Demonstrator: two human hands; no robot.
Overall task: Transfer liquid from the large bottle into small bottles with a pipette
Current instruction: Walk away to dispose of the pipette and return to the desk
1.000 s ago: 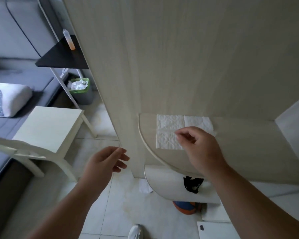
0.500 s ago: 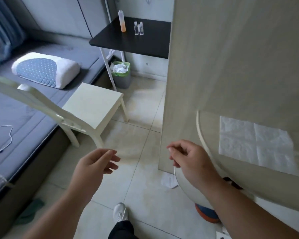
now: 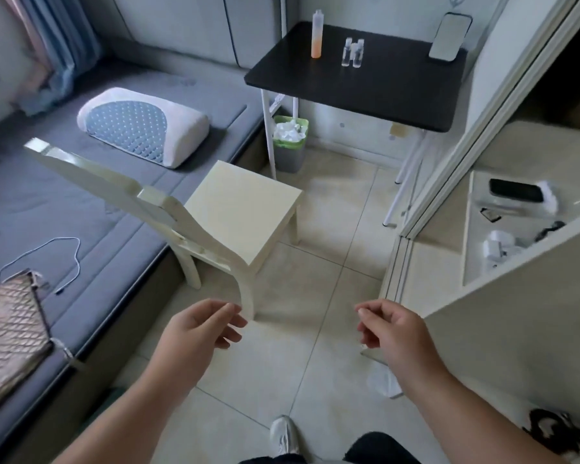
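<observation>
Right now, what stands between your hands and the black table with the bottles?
Head view: the cream chair on tiled floor separates both hands from the black table.

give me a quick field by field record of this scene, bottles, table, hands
large bottle: upright on the black table, orange liquid in its lower part
small bottles: two clear ones, side by side, right of the large bottle
phone: propped at the table's far right corner
pipette: not visible
chair: cream, between the person and the table
left hand: empty, fingers loosely curled, over the floor
right hand: loosely curled, nothing seen in it
</observation>
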